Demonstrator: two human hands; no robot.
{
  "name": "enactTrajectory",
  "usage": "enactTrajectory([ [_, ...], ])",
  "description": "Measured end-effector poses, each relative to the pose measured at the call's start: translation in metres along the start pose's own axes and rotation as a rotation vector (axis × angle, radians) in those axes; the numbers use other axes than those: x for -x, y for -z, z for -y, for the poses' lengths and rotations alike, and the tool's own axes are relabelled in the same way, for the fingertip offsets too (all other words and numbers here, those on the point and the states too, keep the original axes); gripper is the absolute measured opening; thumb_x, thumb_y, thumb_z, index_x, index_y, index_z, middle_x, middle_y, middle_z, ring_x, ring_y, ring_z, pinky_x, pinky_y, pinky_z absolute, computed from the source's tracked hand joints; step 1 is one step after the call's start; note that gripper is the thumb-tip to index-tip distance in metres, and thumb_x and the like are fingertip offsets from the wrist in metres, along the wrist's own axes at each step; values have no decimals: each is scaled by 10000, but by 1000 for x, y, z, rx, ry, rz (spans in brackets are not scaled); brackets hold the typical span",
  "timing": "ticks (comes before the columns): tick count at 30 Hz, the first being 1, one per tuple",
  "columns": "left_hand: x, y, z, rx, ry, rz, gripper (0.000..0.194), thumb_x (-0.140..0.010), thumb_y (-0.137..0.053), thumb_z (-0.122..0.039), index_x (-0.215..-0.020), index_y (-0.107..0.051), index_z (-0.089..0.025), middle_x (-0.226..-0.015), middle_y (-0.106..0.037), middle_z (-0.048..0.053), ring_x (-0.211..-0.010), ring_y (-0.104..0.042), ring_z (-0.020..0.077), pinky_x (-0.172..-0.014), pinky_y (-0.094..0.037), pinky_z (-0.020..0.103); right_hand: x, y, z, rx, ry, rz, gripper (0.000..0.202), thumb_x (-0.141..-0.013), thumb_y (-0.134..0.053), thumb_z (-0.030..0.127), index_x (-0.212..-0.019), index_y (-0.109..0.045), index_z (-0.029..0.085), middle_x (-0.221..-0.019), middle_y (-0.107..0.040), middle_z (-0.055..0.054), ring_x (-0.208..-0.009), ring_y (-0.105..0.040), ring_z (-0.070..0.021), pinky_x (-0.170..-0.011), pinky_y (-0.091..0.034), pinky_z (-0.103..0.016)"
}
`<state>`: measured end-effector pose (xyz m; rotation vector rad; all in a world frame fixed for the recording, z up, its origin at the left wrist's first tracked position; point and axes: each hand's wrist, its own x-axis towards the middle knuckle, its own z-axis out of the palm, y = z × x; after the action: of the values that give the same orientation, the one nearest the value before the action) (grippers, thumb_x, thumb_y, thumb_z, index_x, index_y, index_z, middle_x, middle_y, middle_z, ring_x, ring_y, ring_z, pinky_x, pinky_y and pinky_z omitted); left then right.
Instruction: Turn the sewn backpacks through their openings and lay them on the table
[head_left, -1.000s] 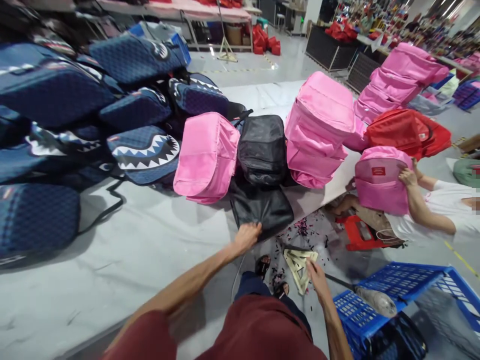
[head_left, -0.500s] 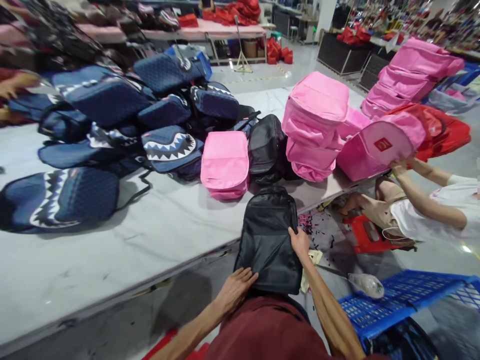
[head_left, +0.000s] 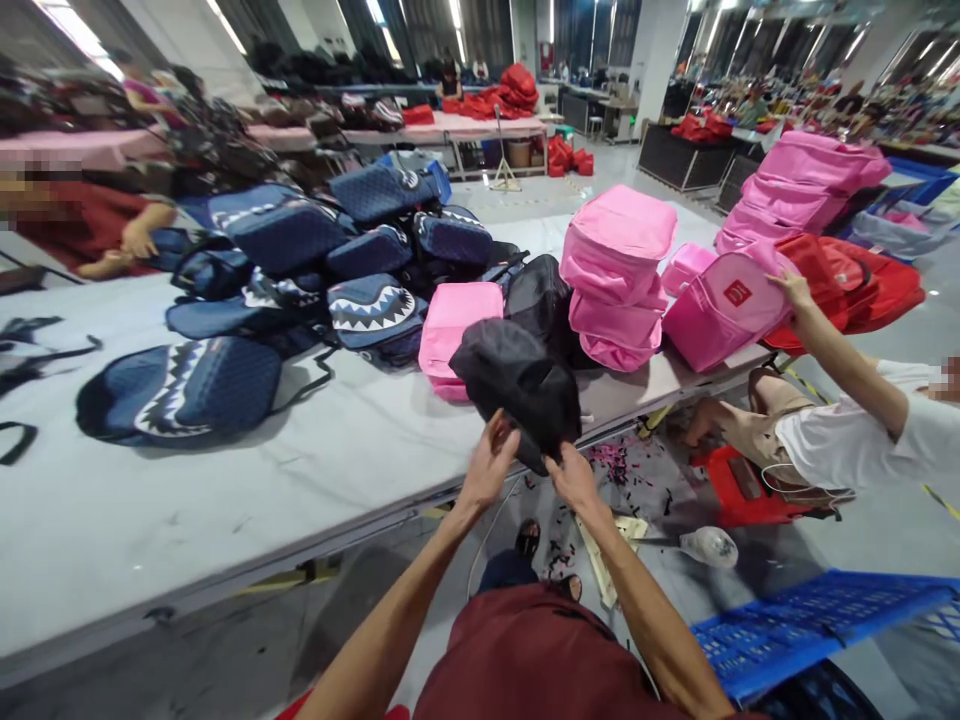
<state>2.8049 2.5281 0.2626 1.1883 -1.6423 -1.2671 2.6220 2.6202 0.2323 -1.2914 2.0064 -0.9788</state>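
table (head_left: 225, 480) edge | black backpack (head_left: 517, 385) now lifted, bunched | left hand (head_left: 491, 465), right hand (head_left: 571, 478) both gripping it

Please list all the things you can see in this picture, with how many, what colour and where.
Black backpack: one, black, held up over the table edge by both hands.
Shark-print backpacks: several, navy, piled on the left of the table.
Pink backpacks: several, pink, stacked at the right end of the table.
Red backpack: one, red, behind the pink ones.
Table: one, grey, across the view.
Crate: one, blue, floor, lower right.
Co-worker's hand: one, on a pink backpack, far right.
Left hand: grips the black backpack's lower edge.
Right hand: grips the same edge.
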Motion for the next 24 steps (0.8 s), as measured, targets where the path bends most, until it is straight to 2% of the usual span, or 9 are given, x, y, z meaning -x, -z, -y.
enactTrajectory([
  [2,-16,-13,-13,104,1,-94,700,-1116,-597,-620,-1645,-485,-175,-1557,-692,216,-1430,-694,317,-1238,-552,504,2,9,-2,-40,74,-14,348,-1038,-586,346,-1263,-820,221,-1427,-804,-133,-1376,-738,-295,-1234,-538,-434],
  [4,-26,-21,-18,124,-3,-142,650,-1125,-589,-629,-1596,-478,-194,-1505,-711,198,-1399,-698,297,-1245,-540,499,-8,31,6,-106,138,-213,360,-1084,-527,372,-1238,-822,234,-1433,-798,-111,-1399,-712,-259,-1283,-503,-432],
  [7,-30,-28,-17,111,-24,-125,658,-1121,-626,-602,-1631,-437,-232,-1593,-654,196,-1499,-635,308,-1292,-497,511,-48,71,42,-133,259,-414,560,-1087,-618,581,-1468,-733,188,-1589,-699,-153,-1530,-608,-287,-1357,-427,-475],
  [10,-24,-31,-16,121,-32,-66,711,-1113,-632,-607,-1673,-405,-232,-1629,-620,214,-1520,-624,332,-1270,-523,526,-100,93,94,-64,332,-237,885,-1009,-730,715,-1702,-549,195,-1725,-584,-158,-1602,-552,-337,-1367,-409,-532],
  [12,-21,-29,-15,165,-54,-12,701,-1117,-592,-633,-1668,-422,-233,-1617,-627,208,-1494,-642,334,-1210,-574,521,-128,88,123,30,276,-78,1001,-954,-801,733,-1763,-471,245,-1677,-634,-149,-1518,-636,-369,-1302,-472,-568],
  [15,-20,-22,-14,251,-51,-21,697,-1093,-560,-708,-1592,-502,-225,-1556,-662,197,-1384,-699,334,-1065,-649,495,-155,65,135,150,114,20,771,-946,-816,680,-1581,-663,269,-1414,-800,-128,-1335,-745,-377,-1195,-538,-555],
  [18,-22,-14,-14,286,7,-84,705,-1067,-571,-761,-1521,-543,-222,-1444,-704,183,-1181,-760,300,-957,-672,469,-166,39,111,-93,-51,71,460,-954,-798,596,-1200,-800,207,-1171,-854,-88,-1153,-783,-296,-1073,-589,-423],
  [21,-23,-10,-16,286,33,-64,663,-1074,-592,-747,-1476,-532,-223,-1309,-735,148,-1089,-764,273,-926,-665,444,-168,19,77,-540,-231,163,483,-867,-858,618,-1050,-780,178,-957,-844,-54,-938,-771,-227,-926,-614,-344],
  [24,-22,-8,-21,201,58,-48,593,-1042,-669,-744,-1318,-585,-226,-1203,-740,113,-1070,-740,265,-904,-633,401,-164,3,54,-785,-334,217,524,-761,-922,633,-995,-754,195,-783,-796,-14,-781,-735,-208,-812,-610,-329],
])
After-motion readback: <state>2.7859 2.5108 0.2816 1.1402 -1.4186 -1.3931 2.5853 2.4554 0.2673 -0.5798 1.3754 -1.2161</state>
